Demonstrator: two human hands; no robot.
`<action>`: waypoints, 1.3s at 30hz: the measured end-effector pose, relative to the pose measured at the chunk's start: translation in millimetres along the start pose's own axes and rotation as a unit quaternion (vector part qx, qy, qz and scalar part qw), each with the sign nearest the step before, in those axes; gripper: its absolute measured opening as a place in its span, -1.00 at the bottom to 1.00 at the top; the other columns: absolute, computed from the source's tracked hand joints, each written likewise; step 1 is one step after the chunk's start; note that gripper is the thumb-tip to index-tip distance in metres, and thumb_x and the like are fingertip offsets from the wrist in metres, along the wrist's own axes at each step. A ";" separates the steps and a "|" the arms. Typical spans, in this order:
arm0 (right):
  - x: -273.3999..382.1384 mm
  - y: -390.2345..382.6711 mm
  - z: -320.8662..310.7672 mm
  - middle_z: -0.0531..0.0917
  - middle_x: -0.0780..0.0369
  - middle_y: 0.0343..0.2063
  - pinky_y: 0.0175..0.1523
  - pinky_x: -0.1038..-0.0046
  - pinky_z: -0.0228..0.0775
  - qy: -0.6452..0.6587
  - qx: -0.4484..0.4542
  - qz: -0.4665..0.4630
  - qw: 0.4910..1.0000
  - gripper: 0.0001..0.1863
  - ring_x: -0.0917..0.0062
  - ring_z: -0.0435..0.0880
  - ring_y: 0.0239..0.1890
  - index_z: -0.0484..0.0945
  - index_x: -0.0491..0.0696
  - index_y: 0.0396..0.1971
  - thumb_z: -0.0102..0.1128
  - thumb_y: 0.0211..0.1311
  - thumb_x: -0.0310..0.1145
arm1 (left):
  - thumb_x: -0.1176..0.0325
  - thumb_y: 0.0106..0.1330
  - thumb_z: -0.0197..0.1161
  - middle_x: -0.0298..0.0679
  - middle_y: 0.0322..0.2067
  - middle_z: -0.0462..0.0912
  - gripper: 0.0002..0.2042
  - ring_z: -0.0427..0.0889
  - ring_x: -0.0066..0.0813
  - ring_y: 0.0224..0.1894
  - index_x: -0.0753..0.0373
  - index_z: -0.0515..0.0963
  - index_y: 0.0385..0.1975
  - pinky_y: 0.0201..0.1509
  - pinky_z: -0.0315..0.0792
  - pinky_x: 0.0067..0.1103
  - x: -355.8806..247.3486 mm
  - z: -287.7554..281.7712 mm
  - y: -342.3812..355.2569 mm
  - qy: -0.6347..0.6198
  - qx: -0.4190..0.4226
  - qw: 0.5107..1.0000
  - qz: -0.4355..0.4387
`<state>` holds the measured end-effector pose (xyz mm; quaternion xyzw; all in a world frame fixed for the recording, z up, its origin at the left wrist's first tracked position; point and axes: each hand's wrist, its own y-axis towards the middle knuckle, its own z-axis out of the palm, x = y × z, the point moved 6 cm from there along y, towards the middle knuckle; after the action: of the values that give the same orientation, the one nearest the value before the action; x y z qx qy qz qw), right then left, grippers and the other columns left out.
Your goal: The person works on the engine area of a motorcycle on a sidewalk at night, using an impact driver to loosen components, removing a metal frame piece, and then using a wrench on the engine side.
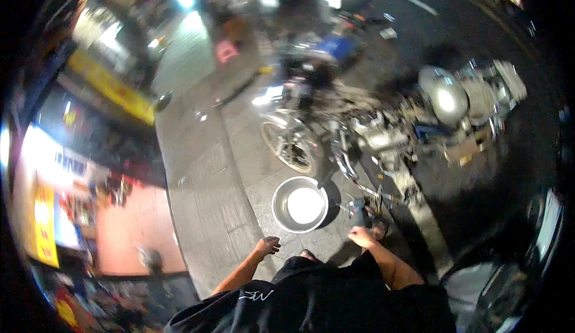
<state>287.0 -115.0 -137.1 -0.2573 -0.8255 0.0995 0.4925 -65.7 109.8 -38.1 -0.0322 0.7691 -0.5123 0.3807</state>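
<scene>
On the pavement in front of me stands a round metal basin (278,206); its middle shows bright white, and whether that is contents or glare I cannot tell. My left hand (269,246) hangs near the basin's lower left side, fingers loosely apart and holding nothing. Lower right of the basin is my right hand (362,236), its fingers closed. A dark grey object (359,212) shows just beyond that hand, too blurred to name; whether the two touch is unclear. Neither hand touches the basin.
Beyond the basin a motorcycle wheel (291,147) stands close by. Partly dismantled motorcycles (383,132) spread along the kerb on the right. To the left a lit shop with a pinkish floor (135,231) opens off the pavement (206,207). A pink stool-like item (226,51) is farther off.
</scene>
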 end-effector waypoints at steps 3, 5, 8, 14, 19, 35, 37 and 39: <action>-44.3 -23.7 -36.2 0.54 0.31 -0.64 -0.65 0.58 0.30 0.521 0.027 0.203 0.829 -0.90 0.64 0.48 -0.71 0.54 -0.05 -0.42 0.14 0.18 -0.35 | 0.20 0.31 0.11 -0.13 -0.16 0.65 -0.60 0.65 -0.31 -0.24 0.24 0.44 0.09 -0.24 0.52 -0.48 40.7 -24.8 -16.8 -0.073 0.011 0.997 0.019; 19.8 -46.5 -30.8 0.51 0.26 -0.65 -0.72 0.55 0.24 0.398 -0.160 0.243 0.870 -0.87 0.60 0.43 -0.76 0.43 -0.04 -0.39 0.09 0.23 -0.31 | 0.23 0.30 0.12 -0.14 -0.17 0.65 -0.61 0.66 -0.31 -0.23 0.24 0.45 0.09 -0.22 0.53 -0.46 110.2 -69.5 -71.2 -0.128 -0.016 0.991 0.020; -45.1 -36.7 -13.5 0.43 0.18 -0.77 -0.73 0.36 0.21 0.246 -0.063 0.219 0.942 -0.87 0.41 0.40 -0.80 0.40 -0.09 -0.55 0.02 0.11 -0.37 | 0.29 0.29 0.13 -0.14 -0.22 0.66 -0.65 0.68 -0.33 -0.32 0.27 0.46 0.03 -0.33 0.53 -0.44 177.3 -104.5 -109.1 -0.264 -0.054 0.962 0.041; 46.1 -0.7 85.6 0.65 0.23 -0.53 -0.42 0.45 0.45 -0.043 0.161 0.122 0.978 -0.81 0.50 0.62 -0.53 0.59 -0.09 -0.44 0.20 0.14 -0.26 | 0.27 0.23 0.19 -0.18 -0.38 0.64 -0.75 0.59 -0.38 -0.51 0.25 0.53 -0.17 -0.42 0.50 -0.44 326.5 -162.3 -186.3 -0.465 -0.259 0.845 -0.050; 193.7 32.5 144.9 0.58 0.25 -0.53 -0.63 0.54 0.37 0.117 0.087 0.175 0.974 -0.88 0.58 0.52 -0.65 0.44 -0.05 -0.26 0.12 0.24 -0.40 | 0.37 0.25 0.09 -0.21 -0.42 0.59 -0.86 0.55 -0.38 -0.51 0.25 0.51 -0.27 -0.40 0.51 -0.42 320.8 -199.3 -214.4 -0.589 -0.285 0.755 -0.034; 323.7 244.9 243.9 0.53 0.11 -0.51 -0.58 0.29 0.27 -0.006 -0.054 0.294 0.954 -0.81 0.39 0.48 -0.64 0.45 -0.18 -0.34 0.05 0.20 -0.35 | 0.16 0.32 0.09 -0.12 -0.22 0.62 -0.71 0.60 -0.23 -0.31 0.23 0.44 -0.12 -0.22 0.51 -0.34 332.5 -536.8 -65.0 -0.466 -0.240 0.851 0.029; 421.8 293.5 283.6 0.49 0.14 -0.64 -0.62 0.34 0.28 -0.061 -0.029 0.114 0.991 -0.90 0.44 0.47 -0.68 0.47 -0.08 -0.38 0.12 0.17 -0.37 | 0.14 0.28 0.13 -0.17 -0.21 0.63 -0.71 0.63 -0.25 -0.29 0.20 0.53 -0.17 -0.21 0.54 -0.34 415.6 -526.8 -62.5 -0.528 -0.251 0.809 -0.058; 455.9 344.2 291.6 0.45 0.28 -0.70 -0.64 0.47 0.25 0.025 -0.042 0.123 0.991 -0.87 0.57 0.42 -0.72 0.46 -0.05 -0.46 0.14 0.21 -0.33 | 0.14 0.29 0.12 -0.18 -0.22 0.64 -0.72 0.64 -0.29 -0.29 0.21 0.54 -0.19 -0.22 0.54 -0.36 438.2 -527.2 -48.7 -0.503 -0.205 0.833 -0.110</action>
<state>-26.9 441.1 -77.9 -0.3795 -0.7787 0.1182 0.4855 -718.7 296.5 -143.1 -0.4472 0.5504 -0.2948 0.6405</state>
